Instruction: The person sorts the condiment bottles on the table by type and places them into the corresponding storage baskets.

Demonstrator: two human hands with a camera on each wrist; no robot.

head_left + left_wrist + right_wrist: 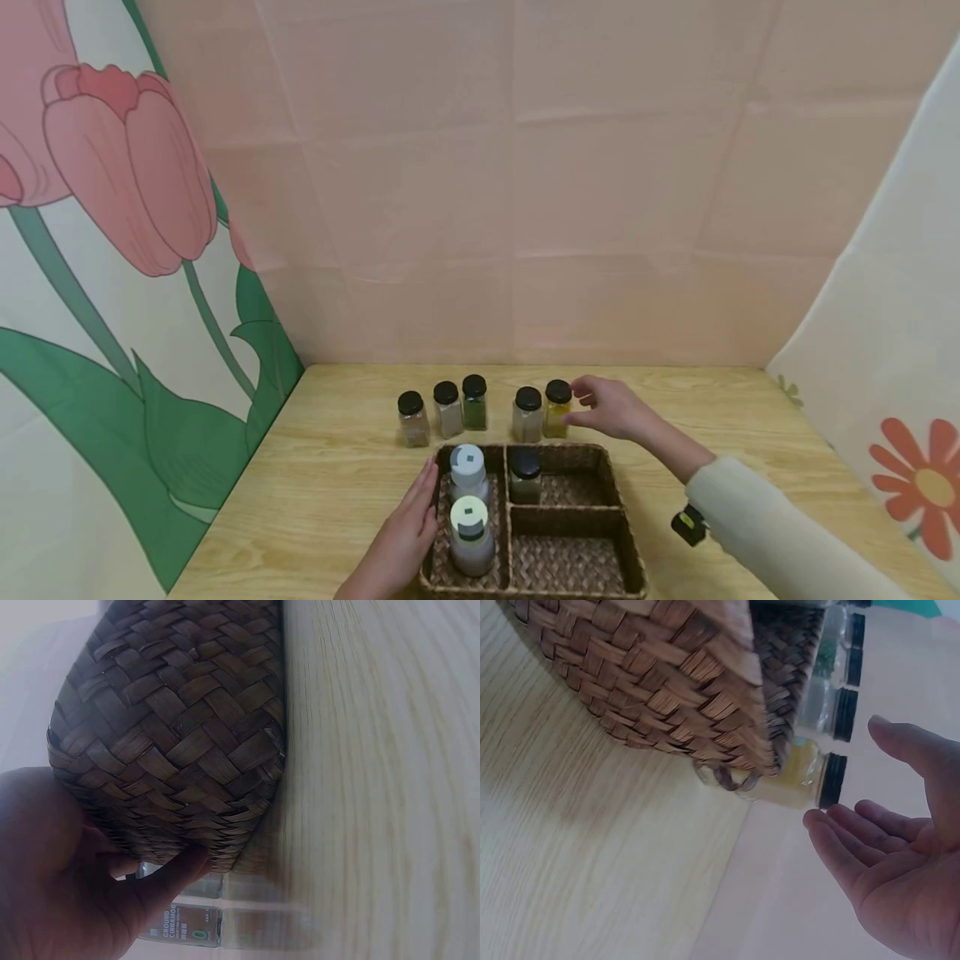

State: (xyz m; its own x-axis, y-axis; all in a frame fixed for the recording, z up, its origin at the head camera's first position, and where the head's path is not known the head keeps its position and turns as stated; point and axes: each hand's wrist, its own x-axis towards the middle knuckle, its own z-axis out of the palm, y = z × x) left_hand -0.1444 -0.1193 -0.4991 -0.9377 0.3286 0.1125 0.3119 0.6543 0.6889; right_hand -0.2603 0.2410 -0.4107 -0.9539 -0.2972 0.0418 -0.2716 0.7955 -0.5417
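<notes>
A woven basket (564, 452) with three compartments stands at the table's front. Along its left wall rests my left hand (405, 533), fingers extended; the left wrist view shows it against the basket's woven corner (180, 735). My right hand (611, 407) reaches past the basket's back right, thumb and fingers apart around nothing. Just left of its fingertips is a black-lidded jar with yellow contents (557, 412); in the right wrist view a small gap separates the fingers from the lid (832, 781). Two white-capped bottles (472, 554) occupy the left compartment, and a dark-lidded jar (525, 479) the back right one.
Behind the basket stand more black-lidded spice jars: a pale one (527, 417) beside the yellow one, then a green one (475, 406), a greyish one (448, 412) and a brownish one (414, 421) farther left. A pink cloth backdrop (525, 208) hangs behind the wooden table (300, 500).
</notes>
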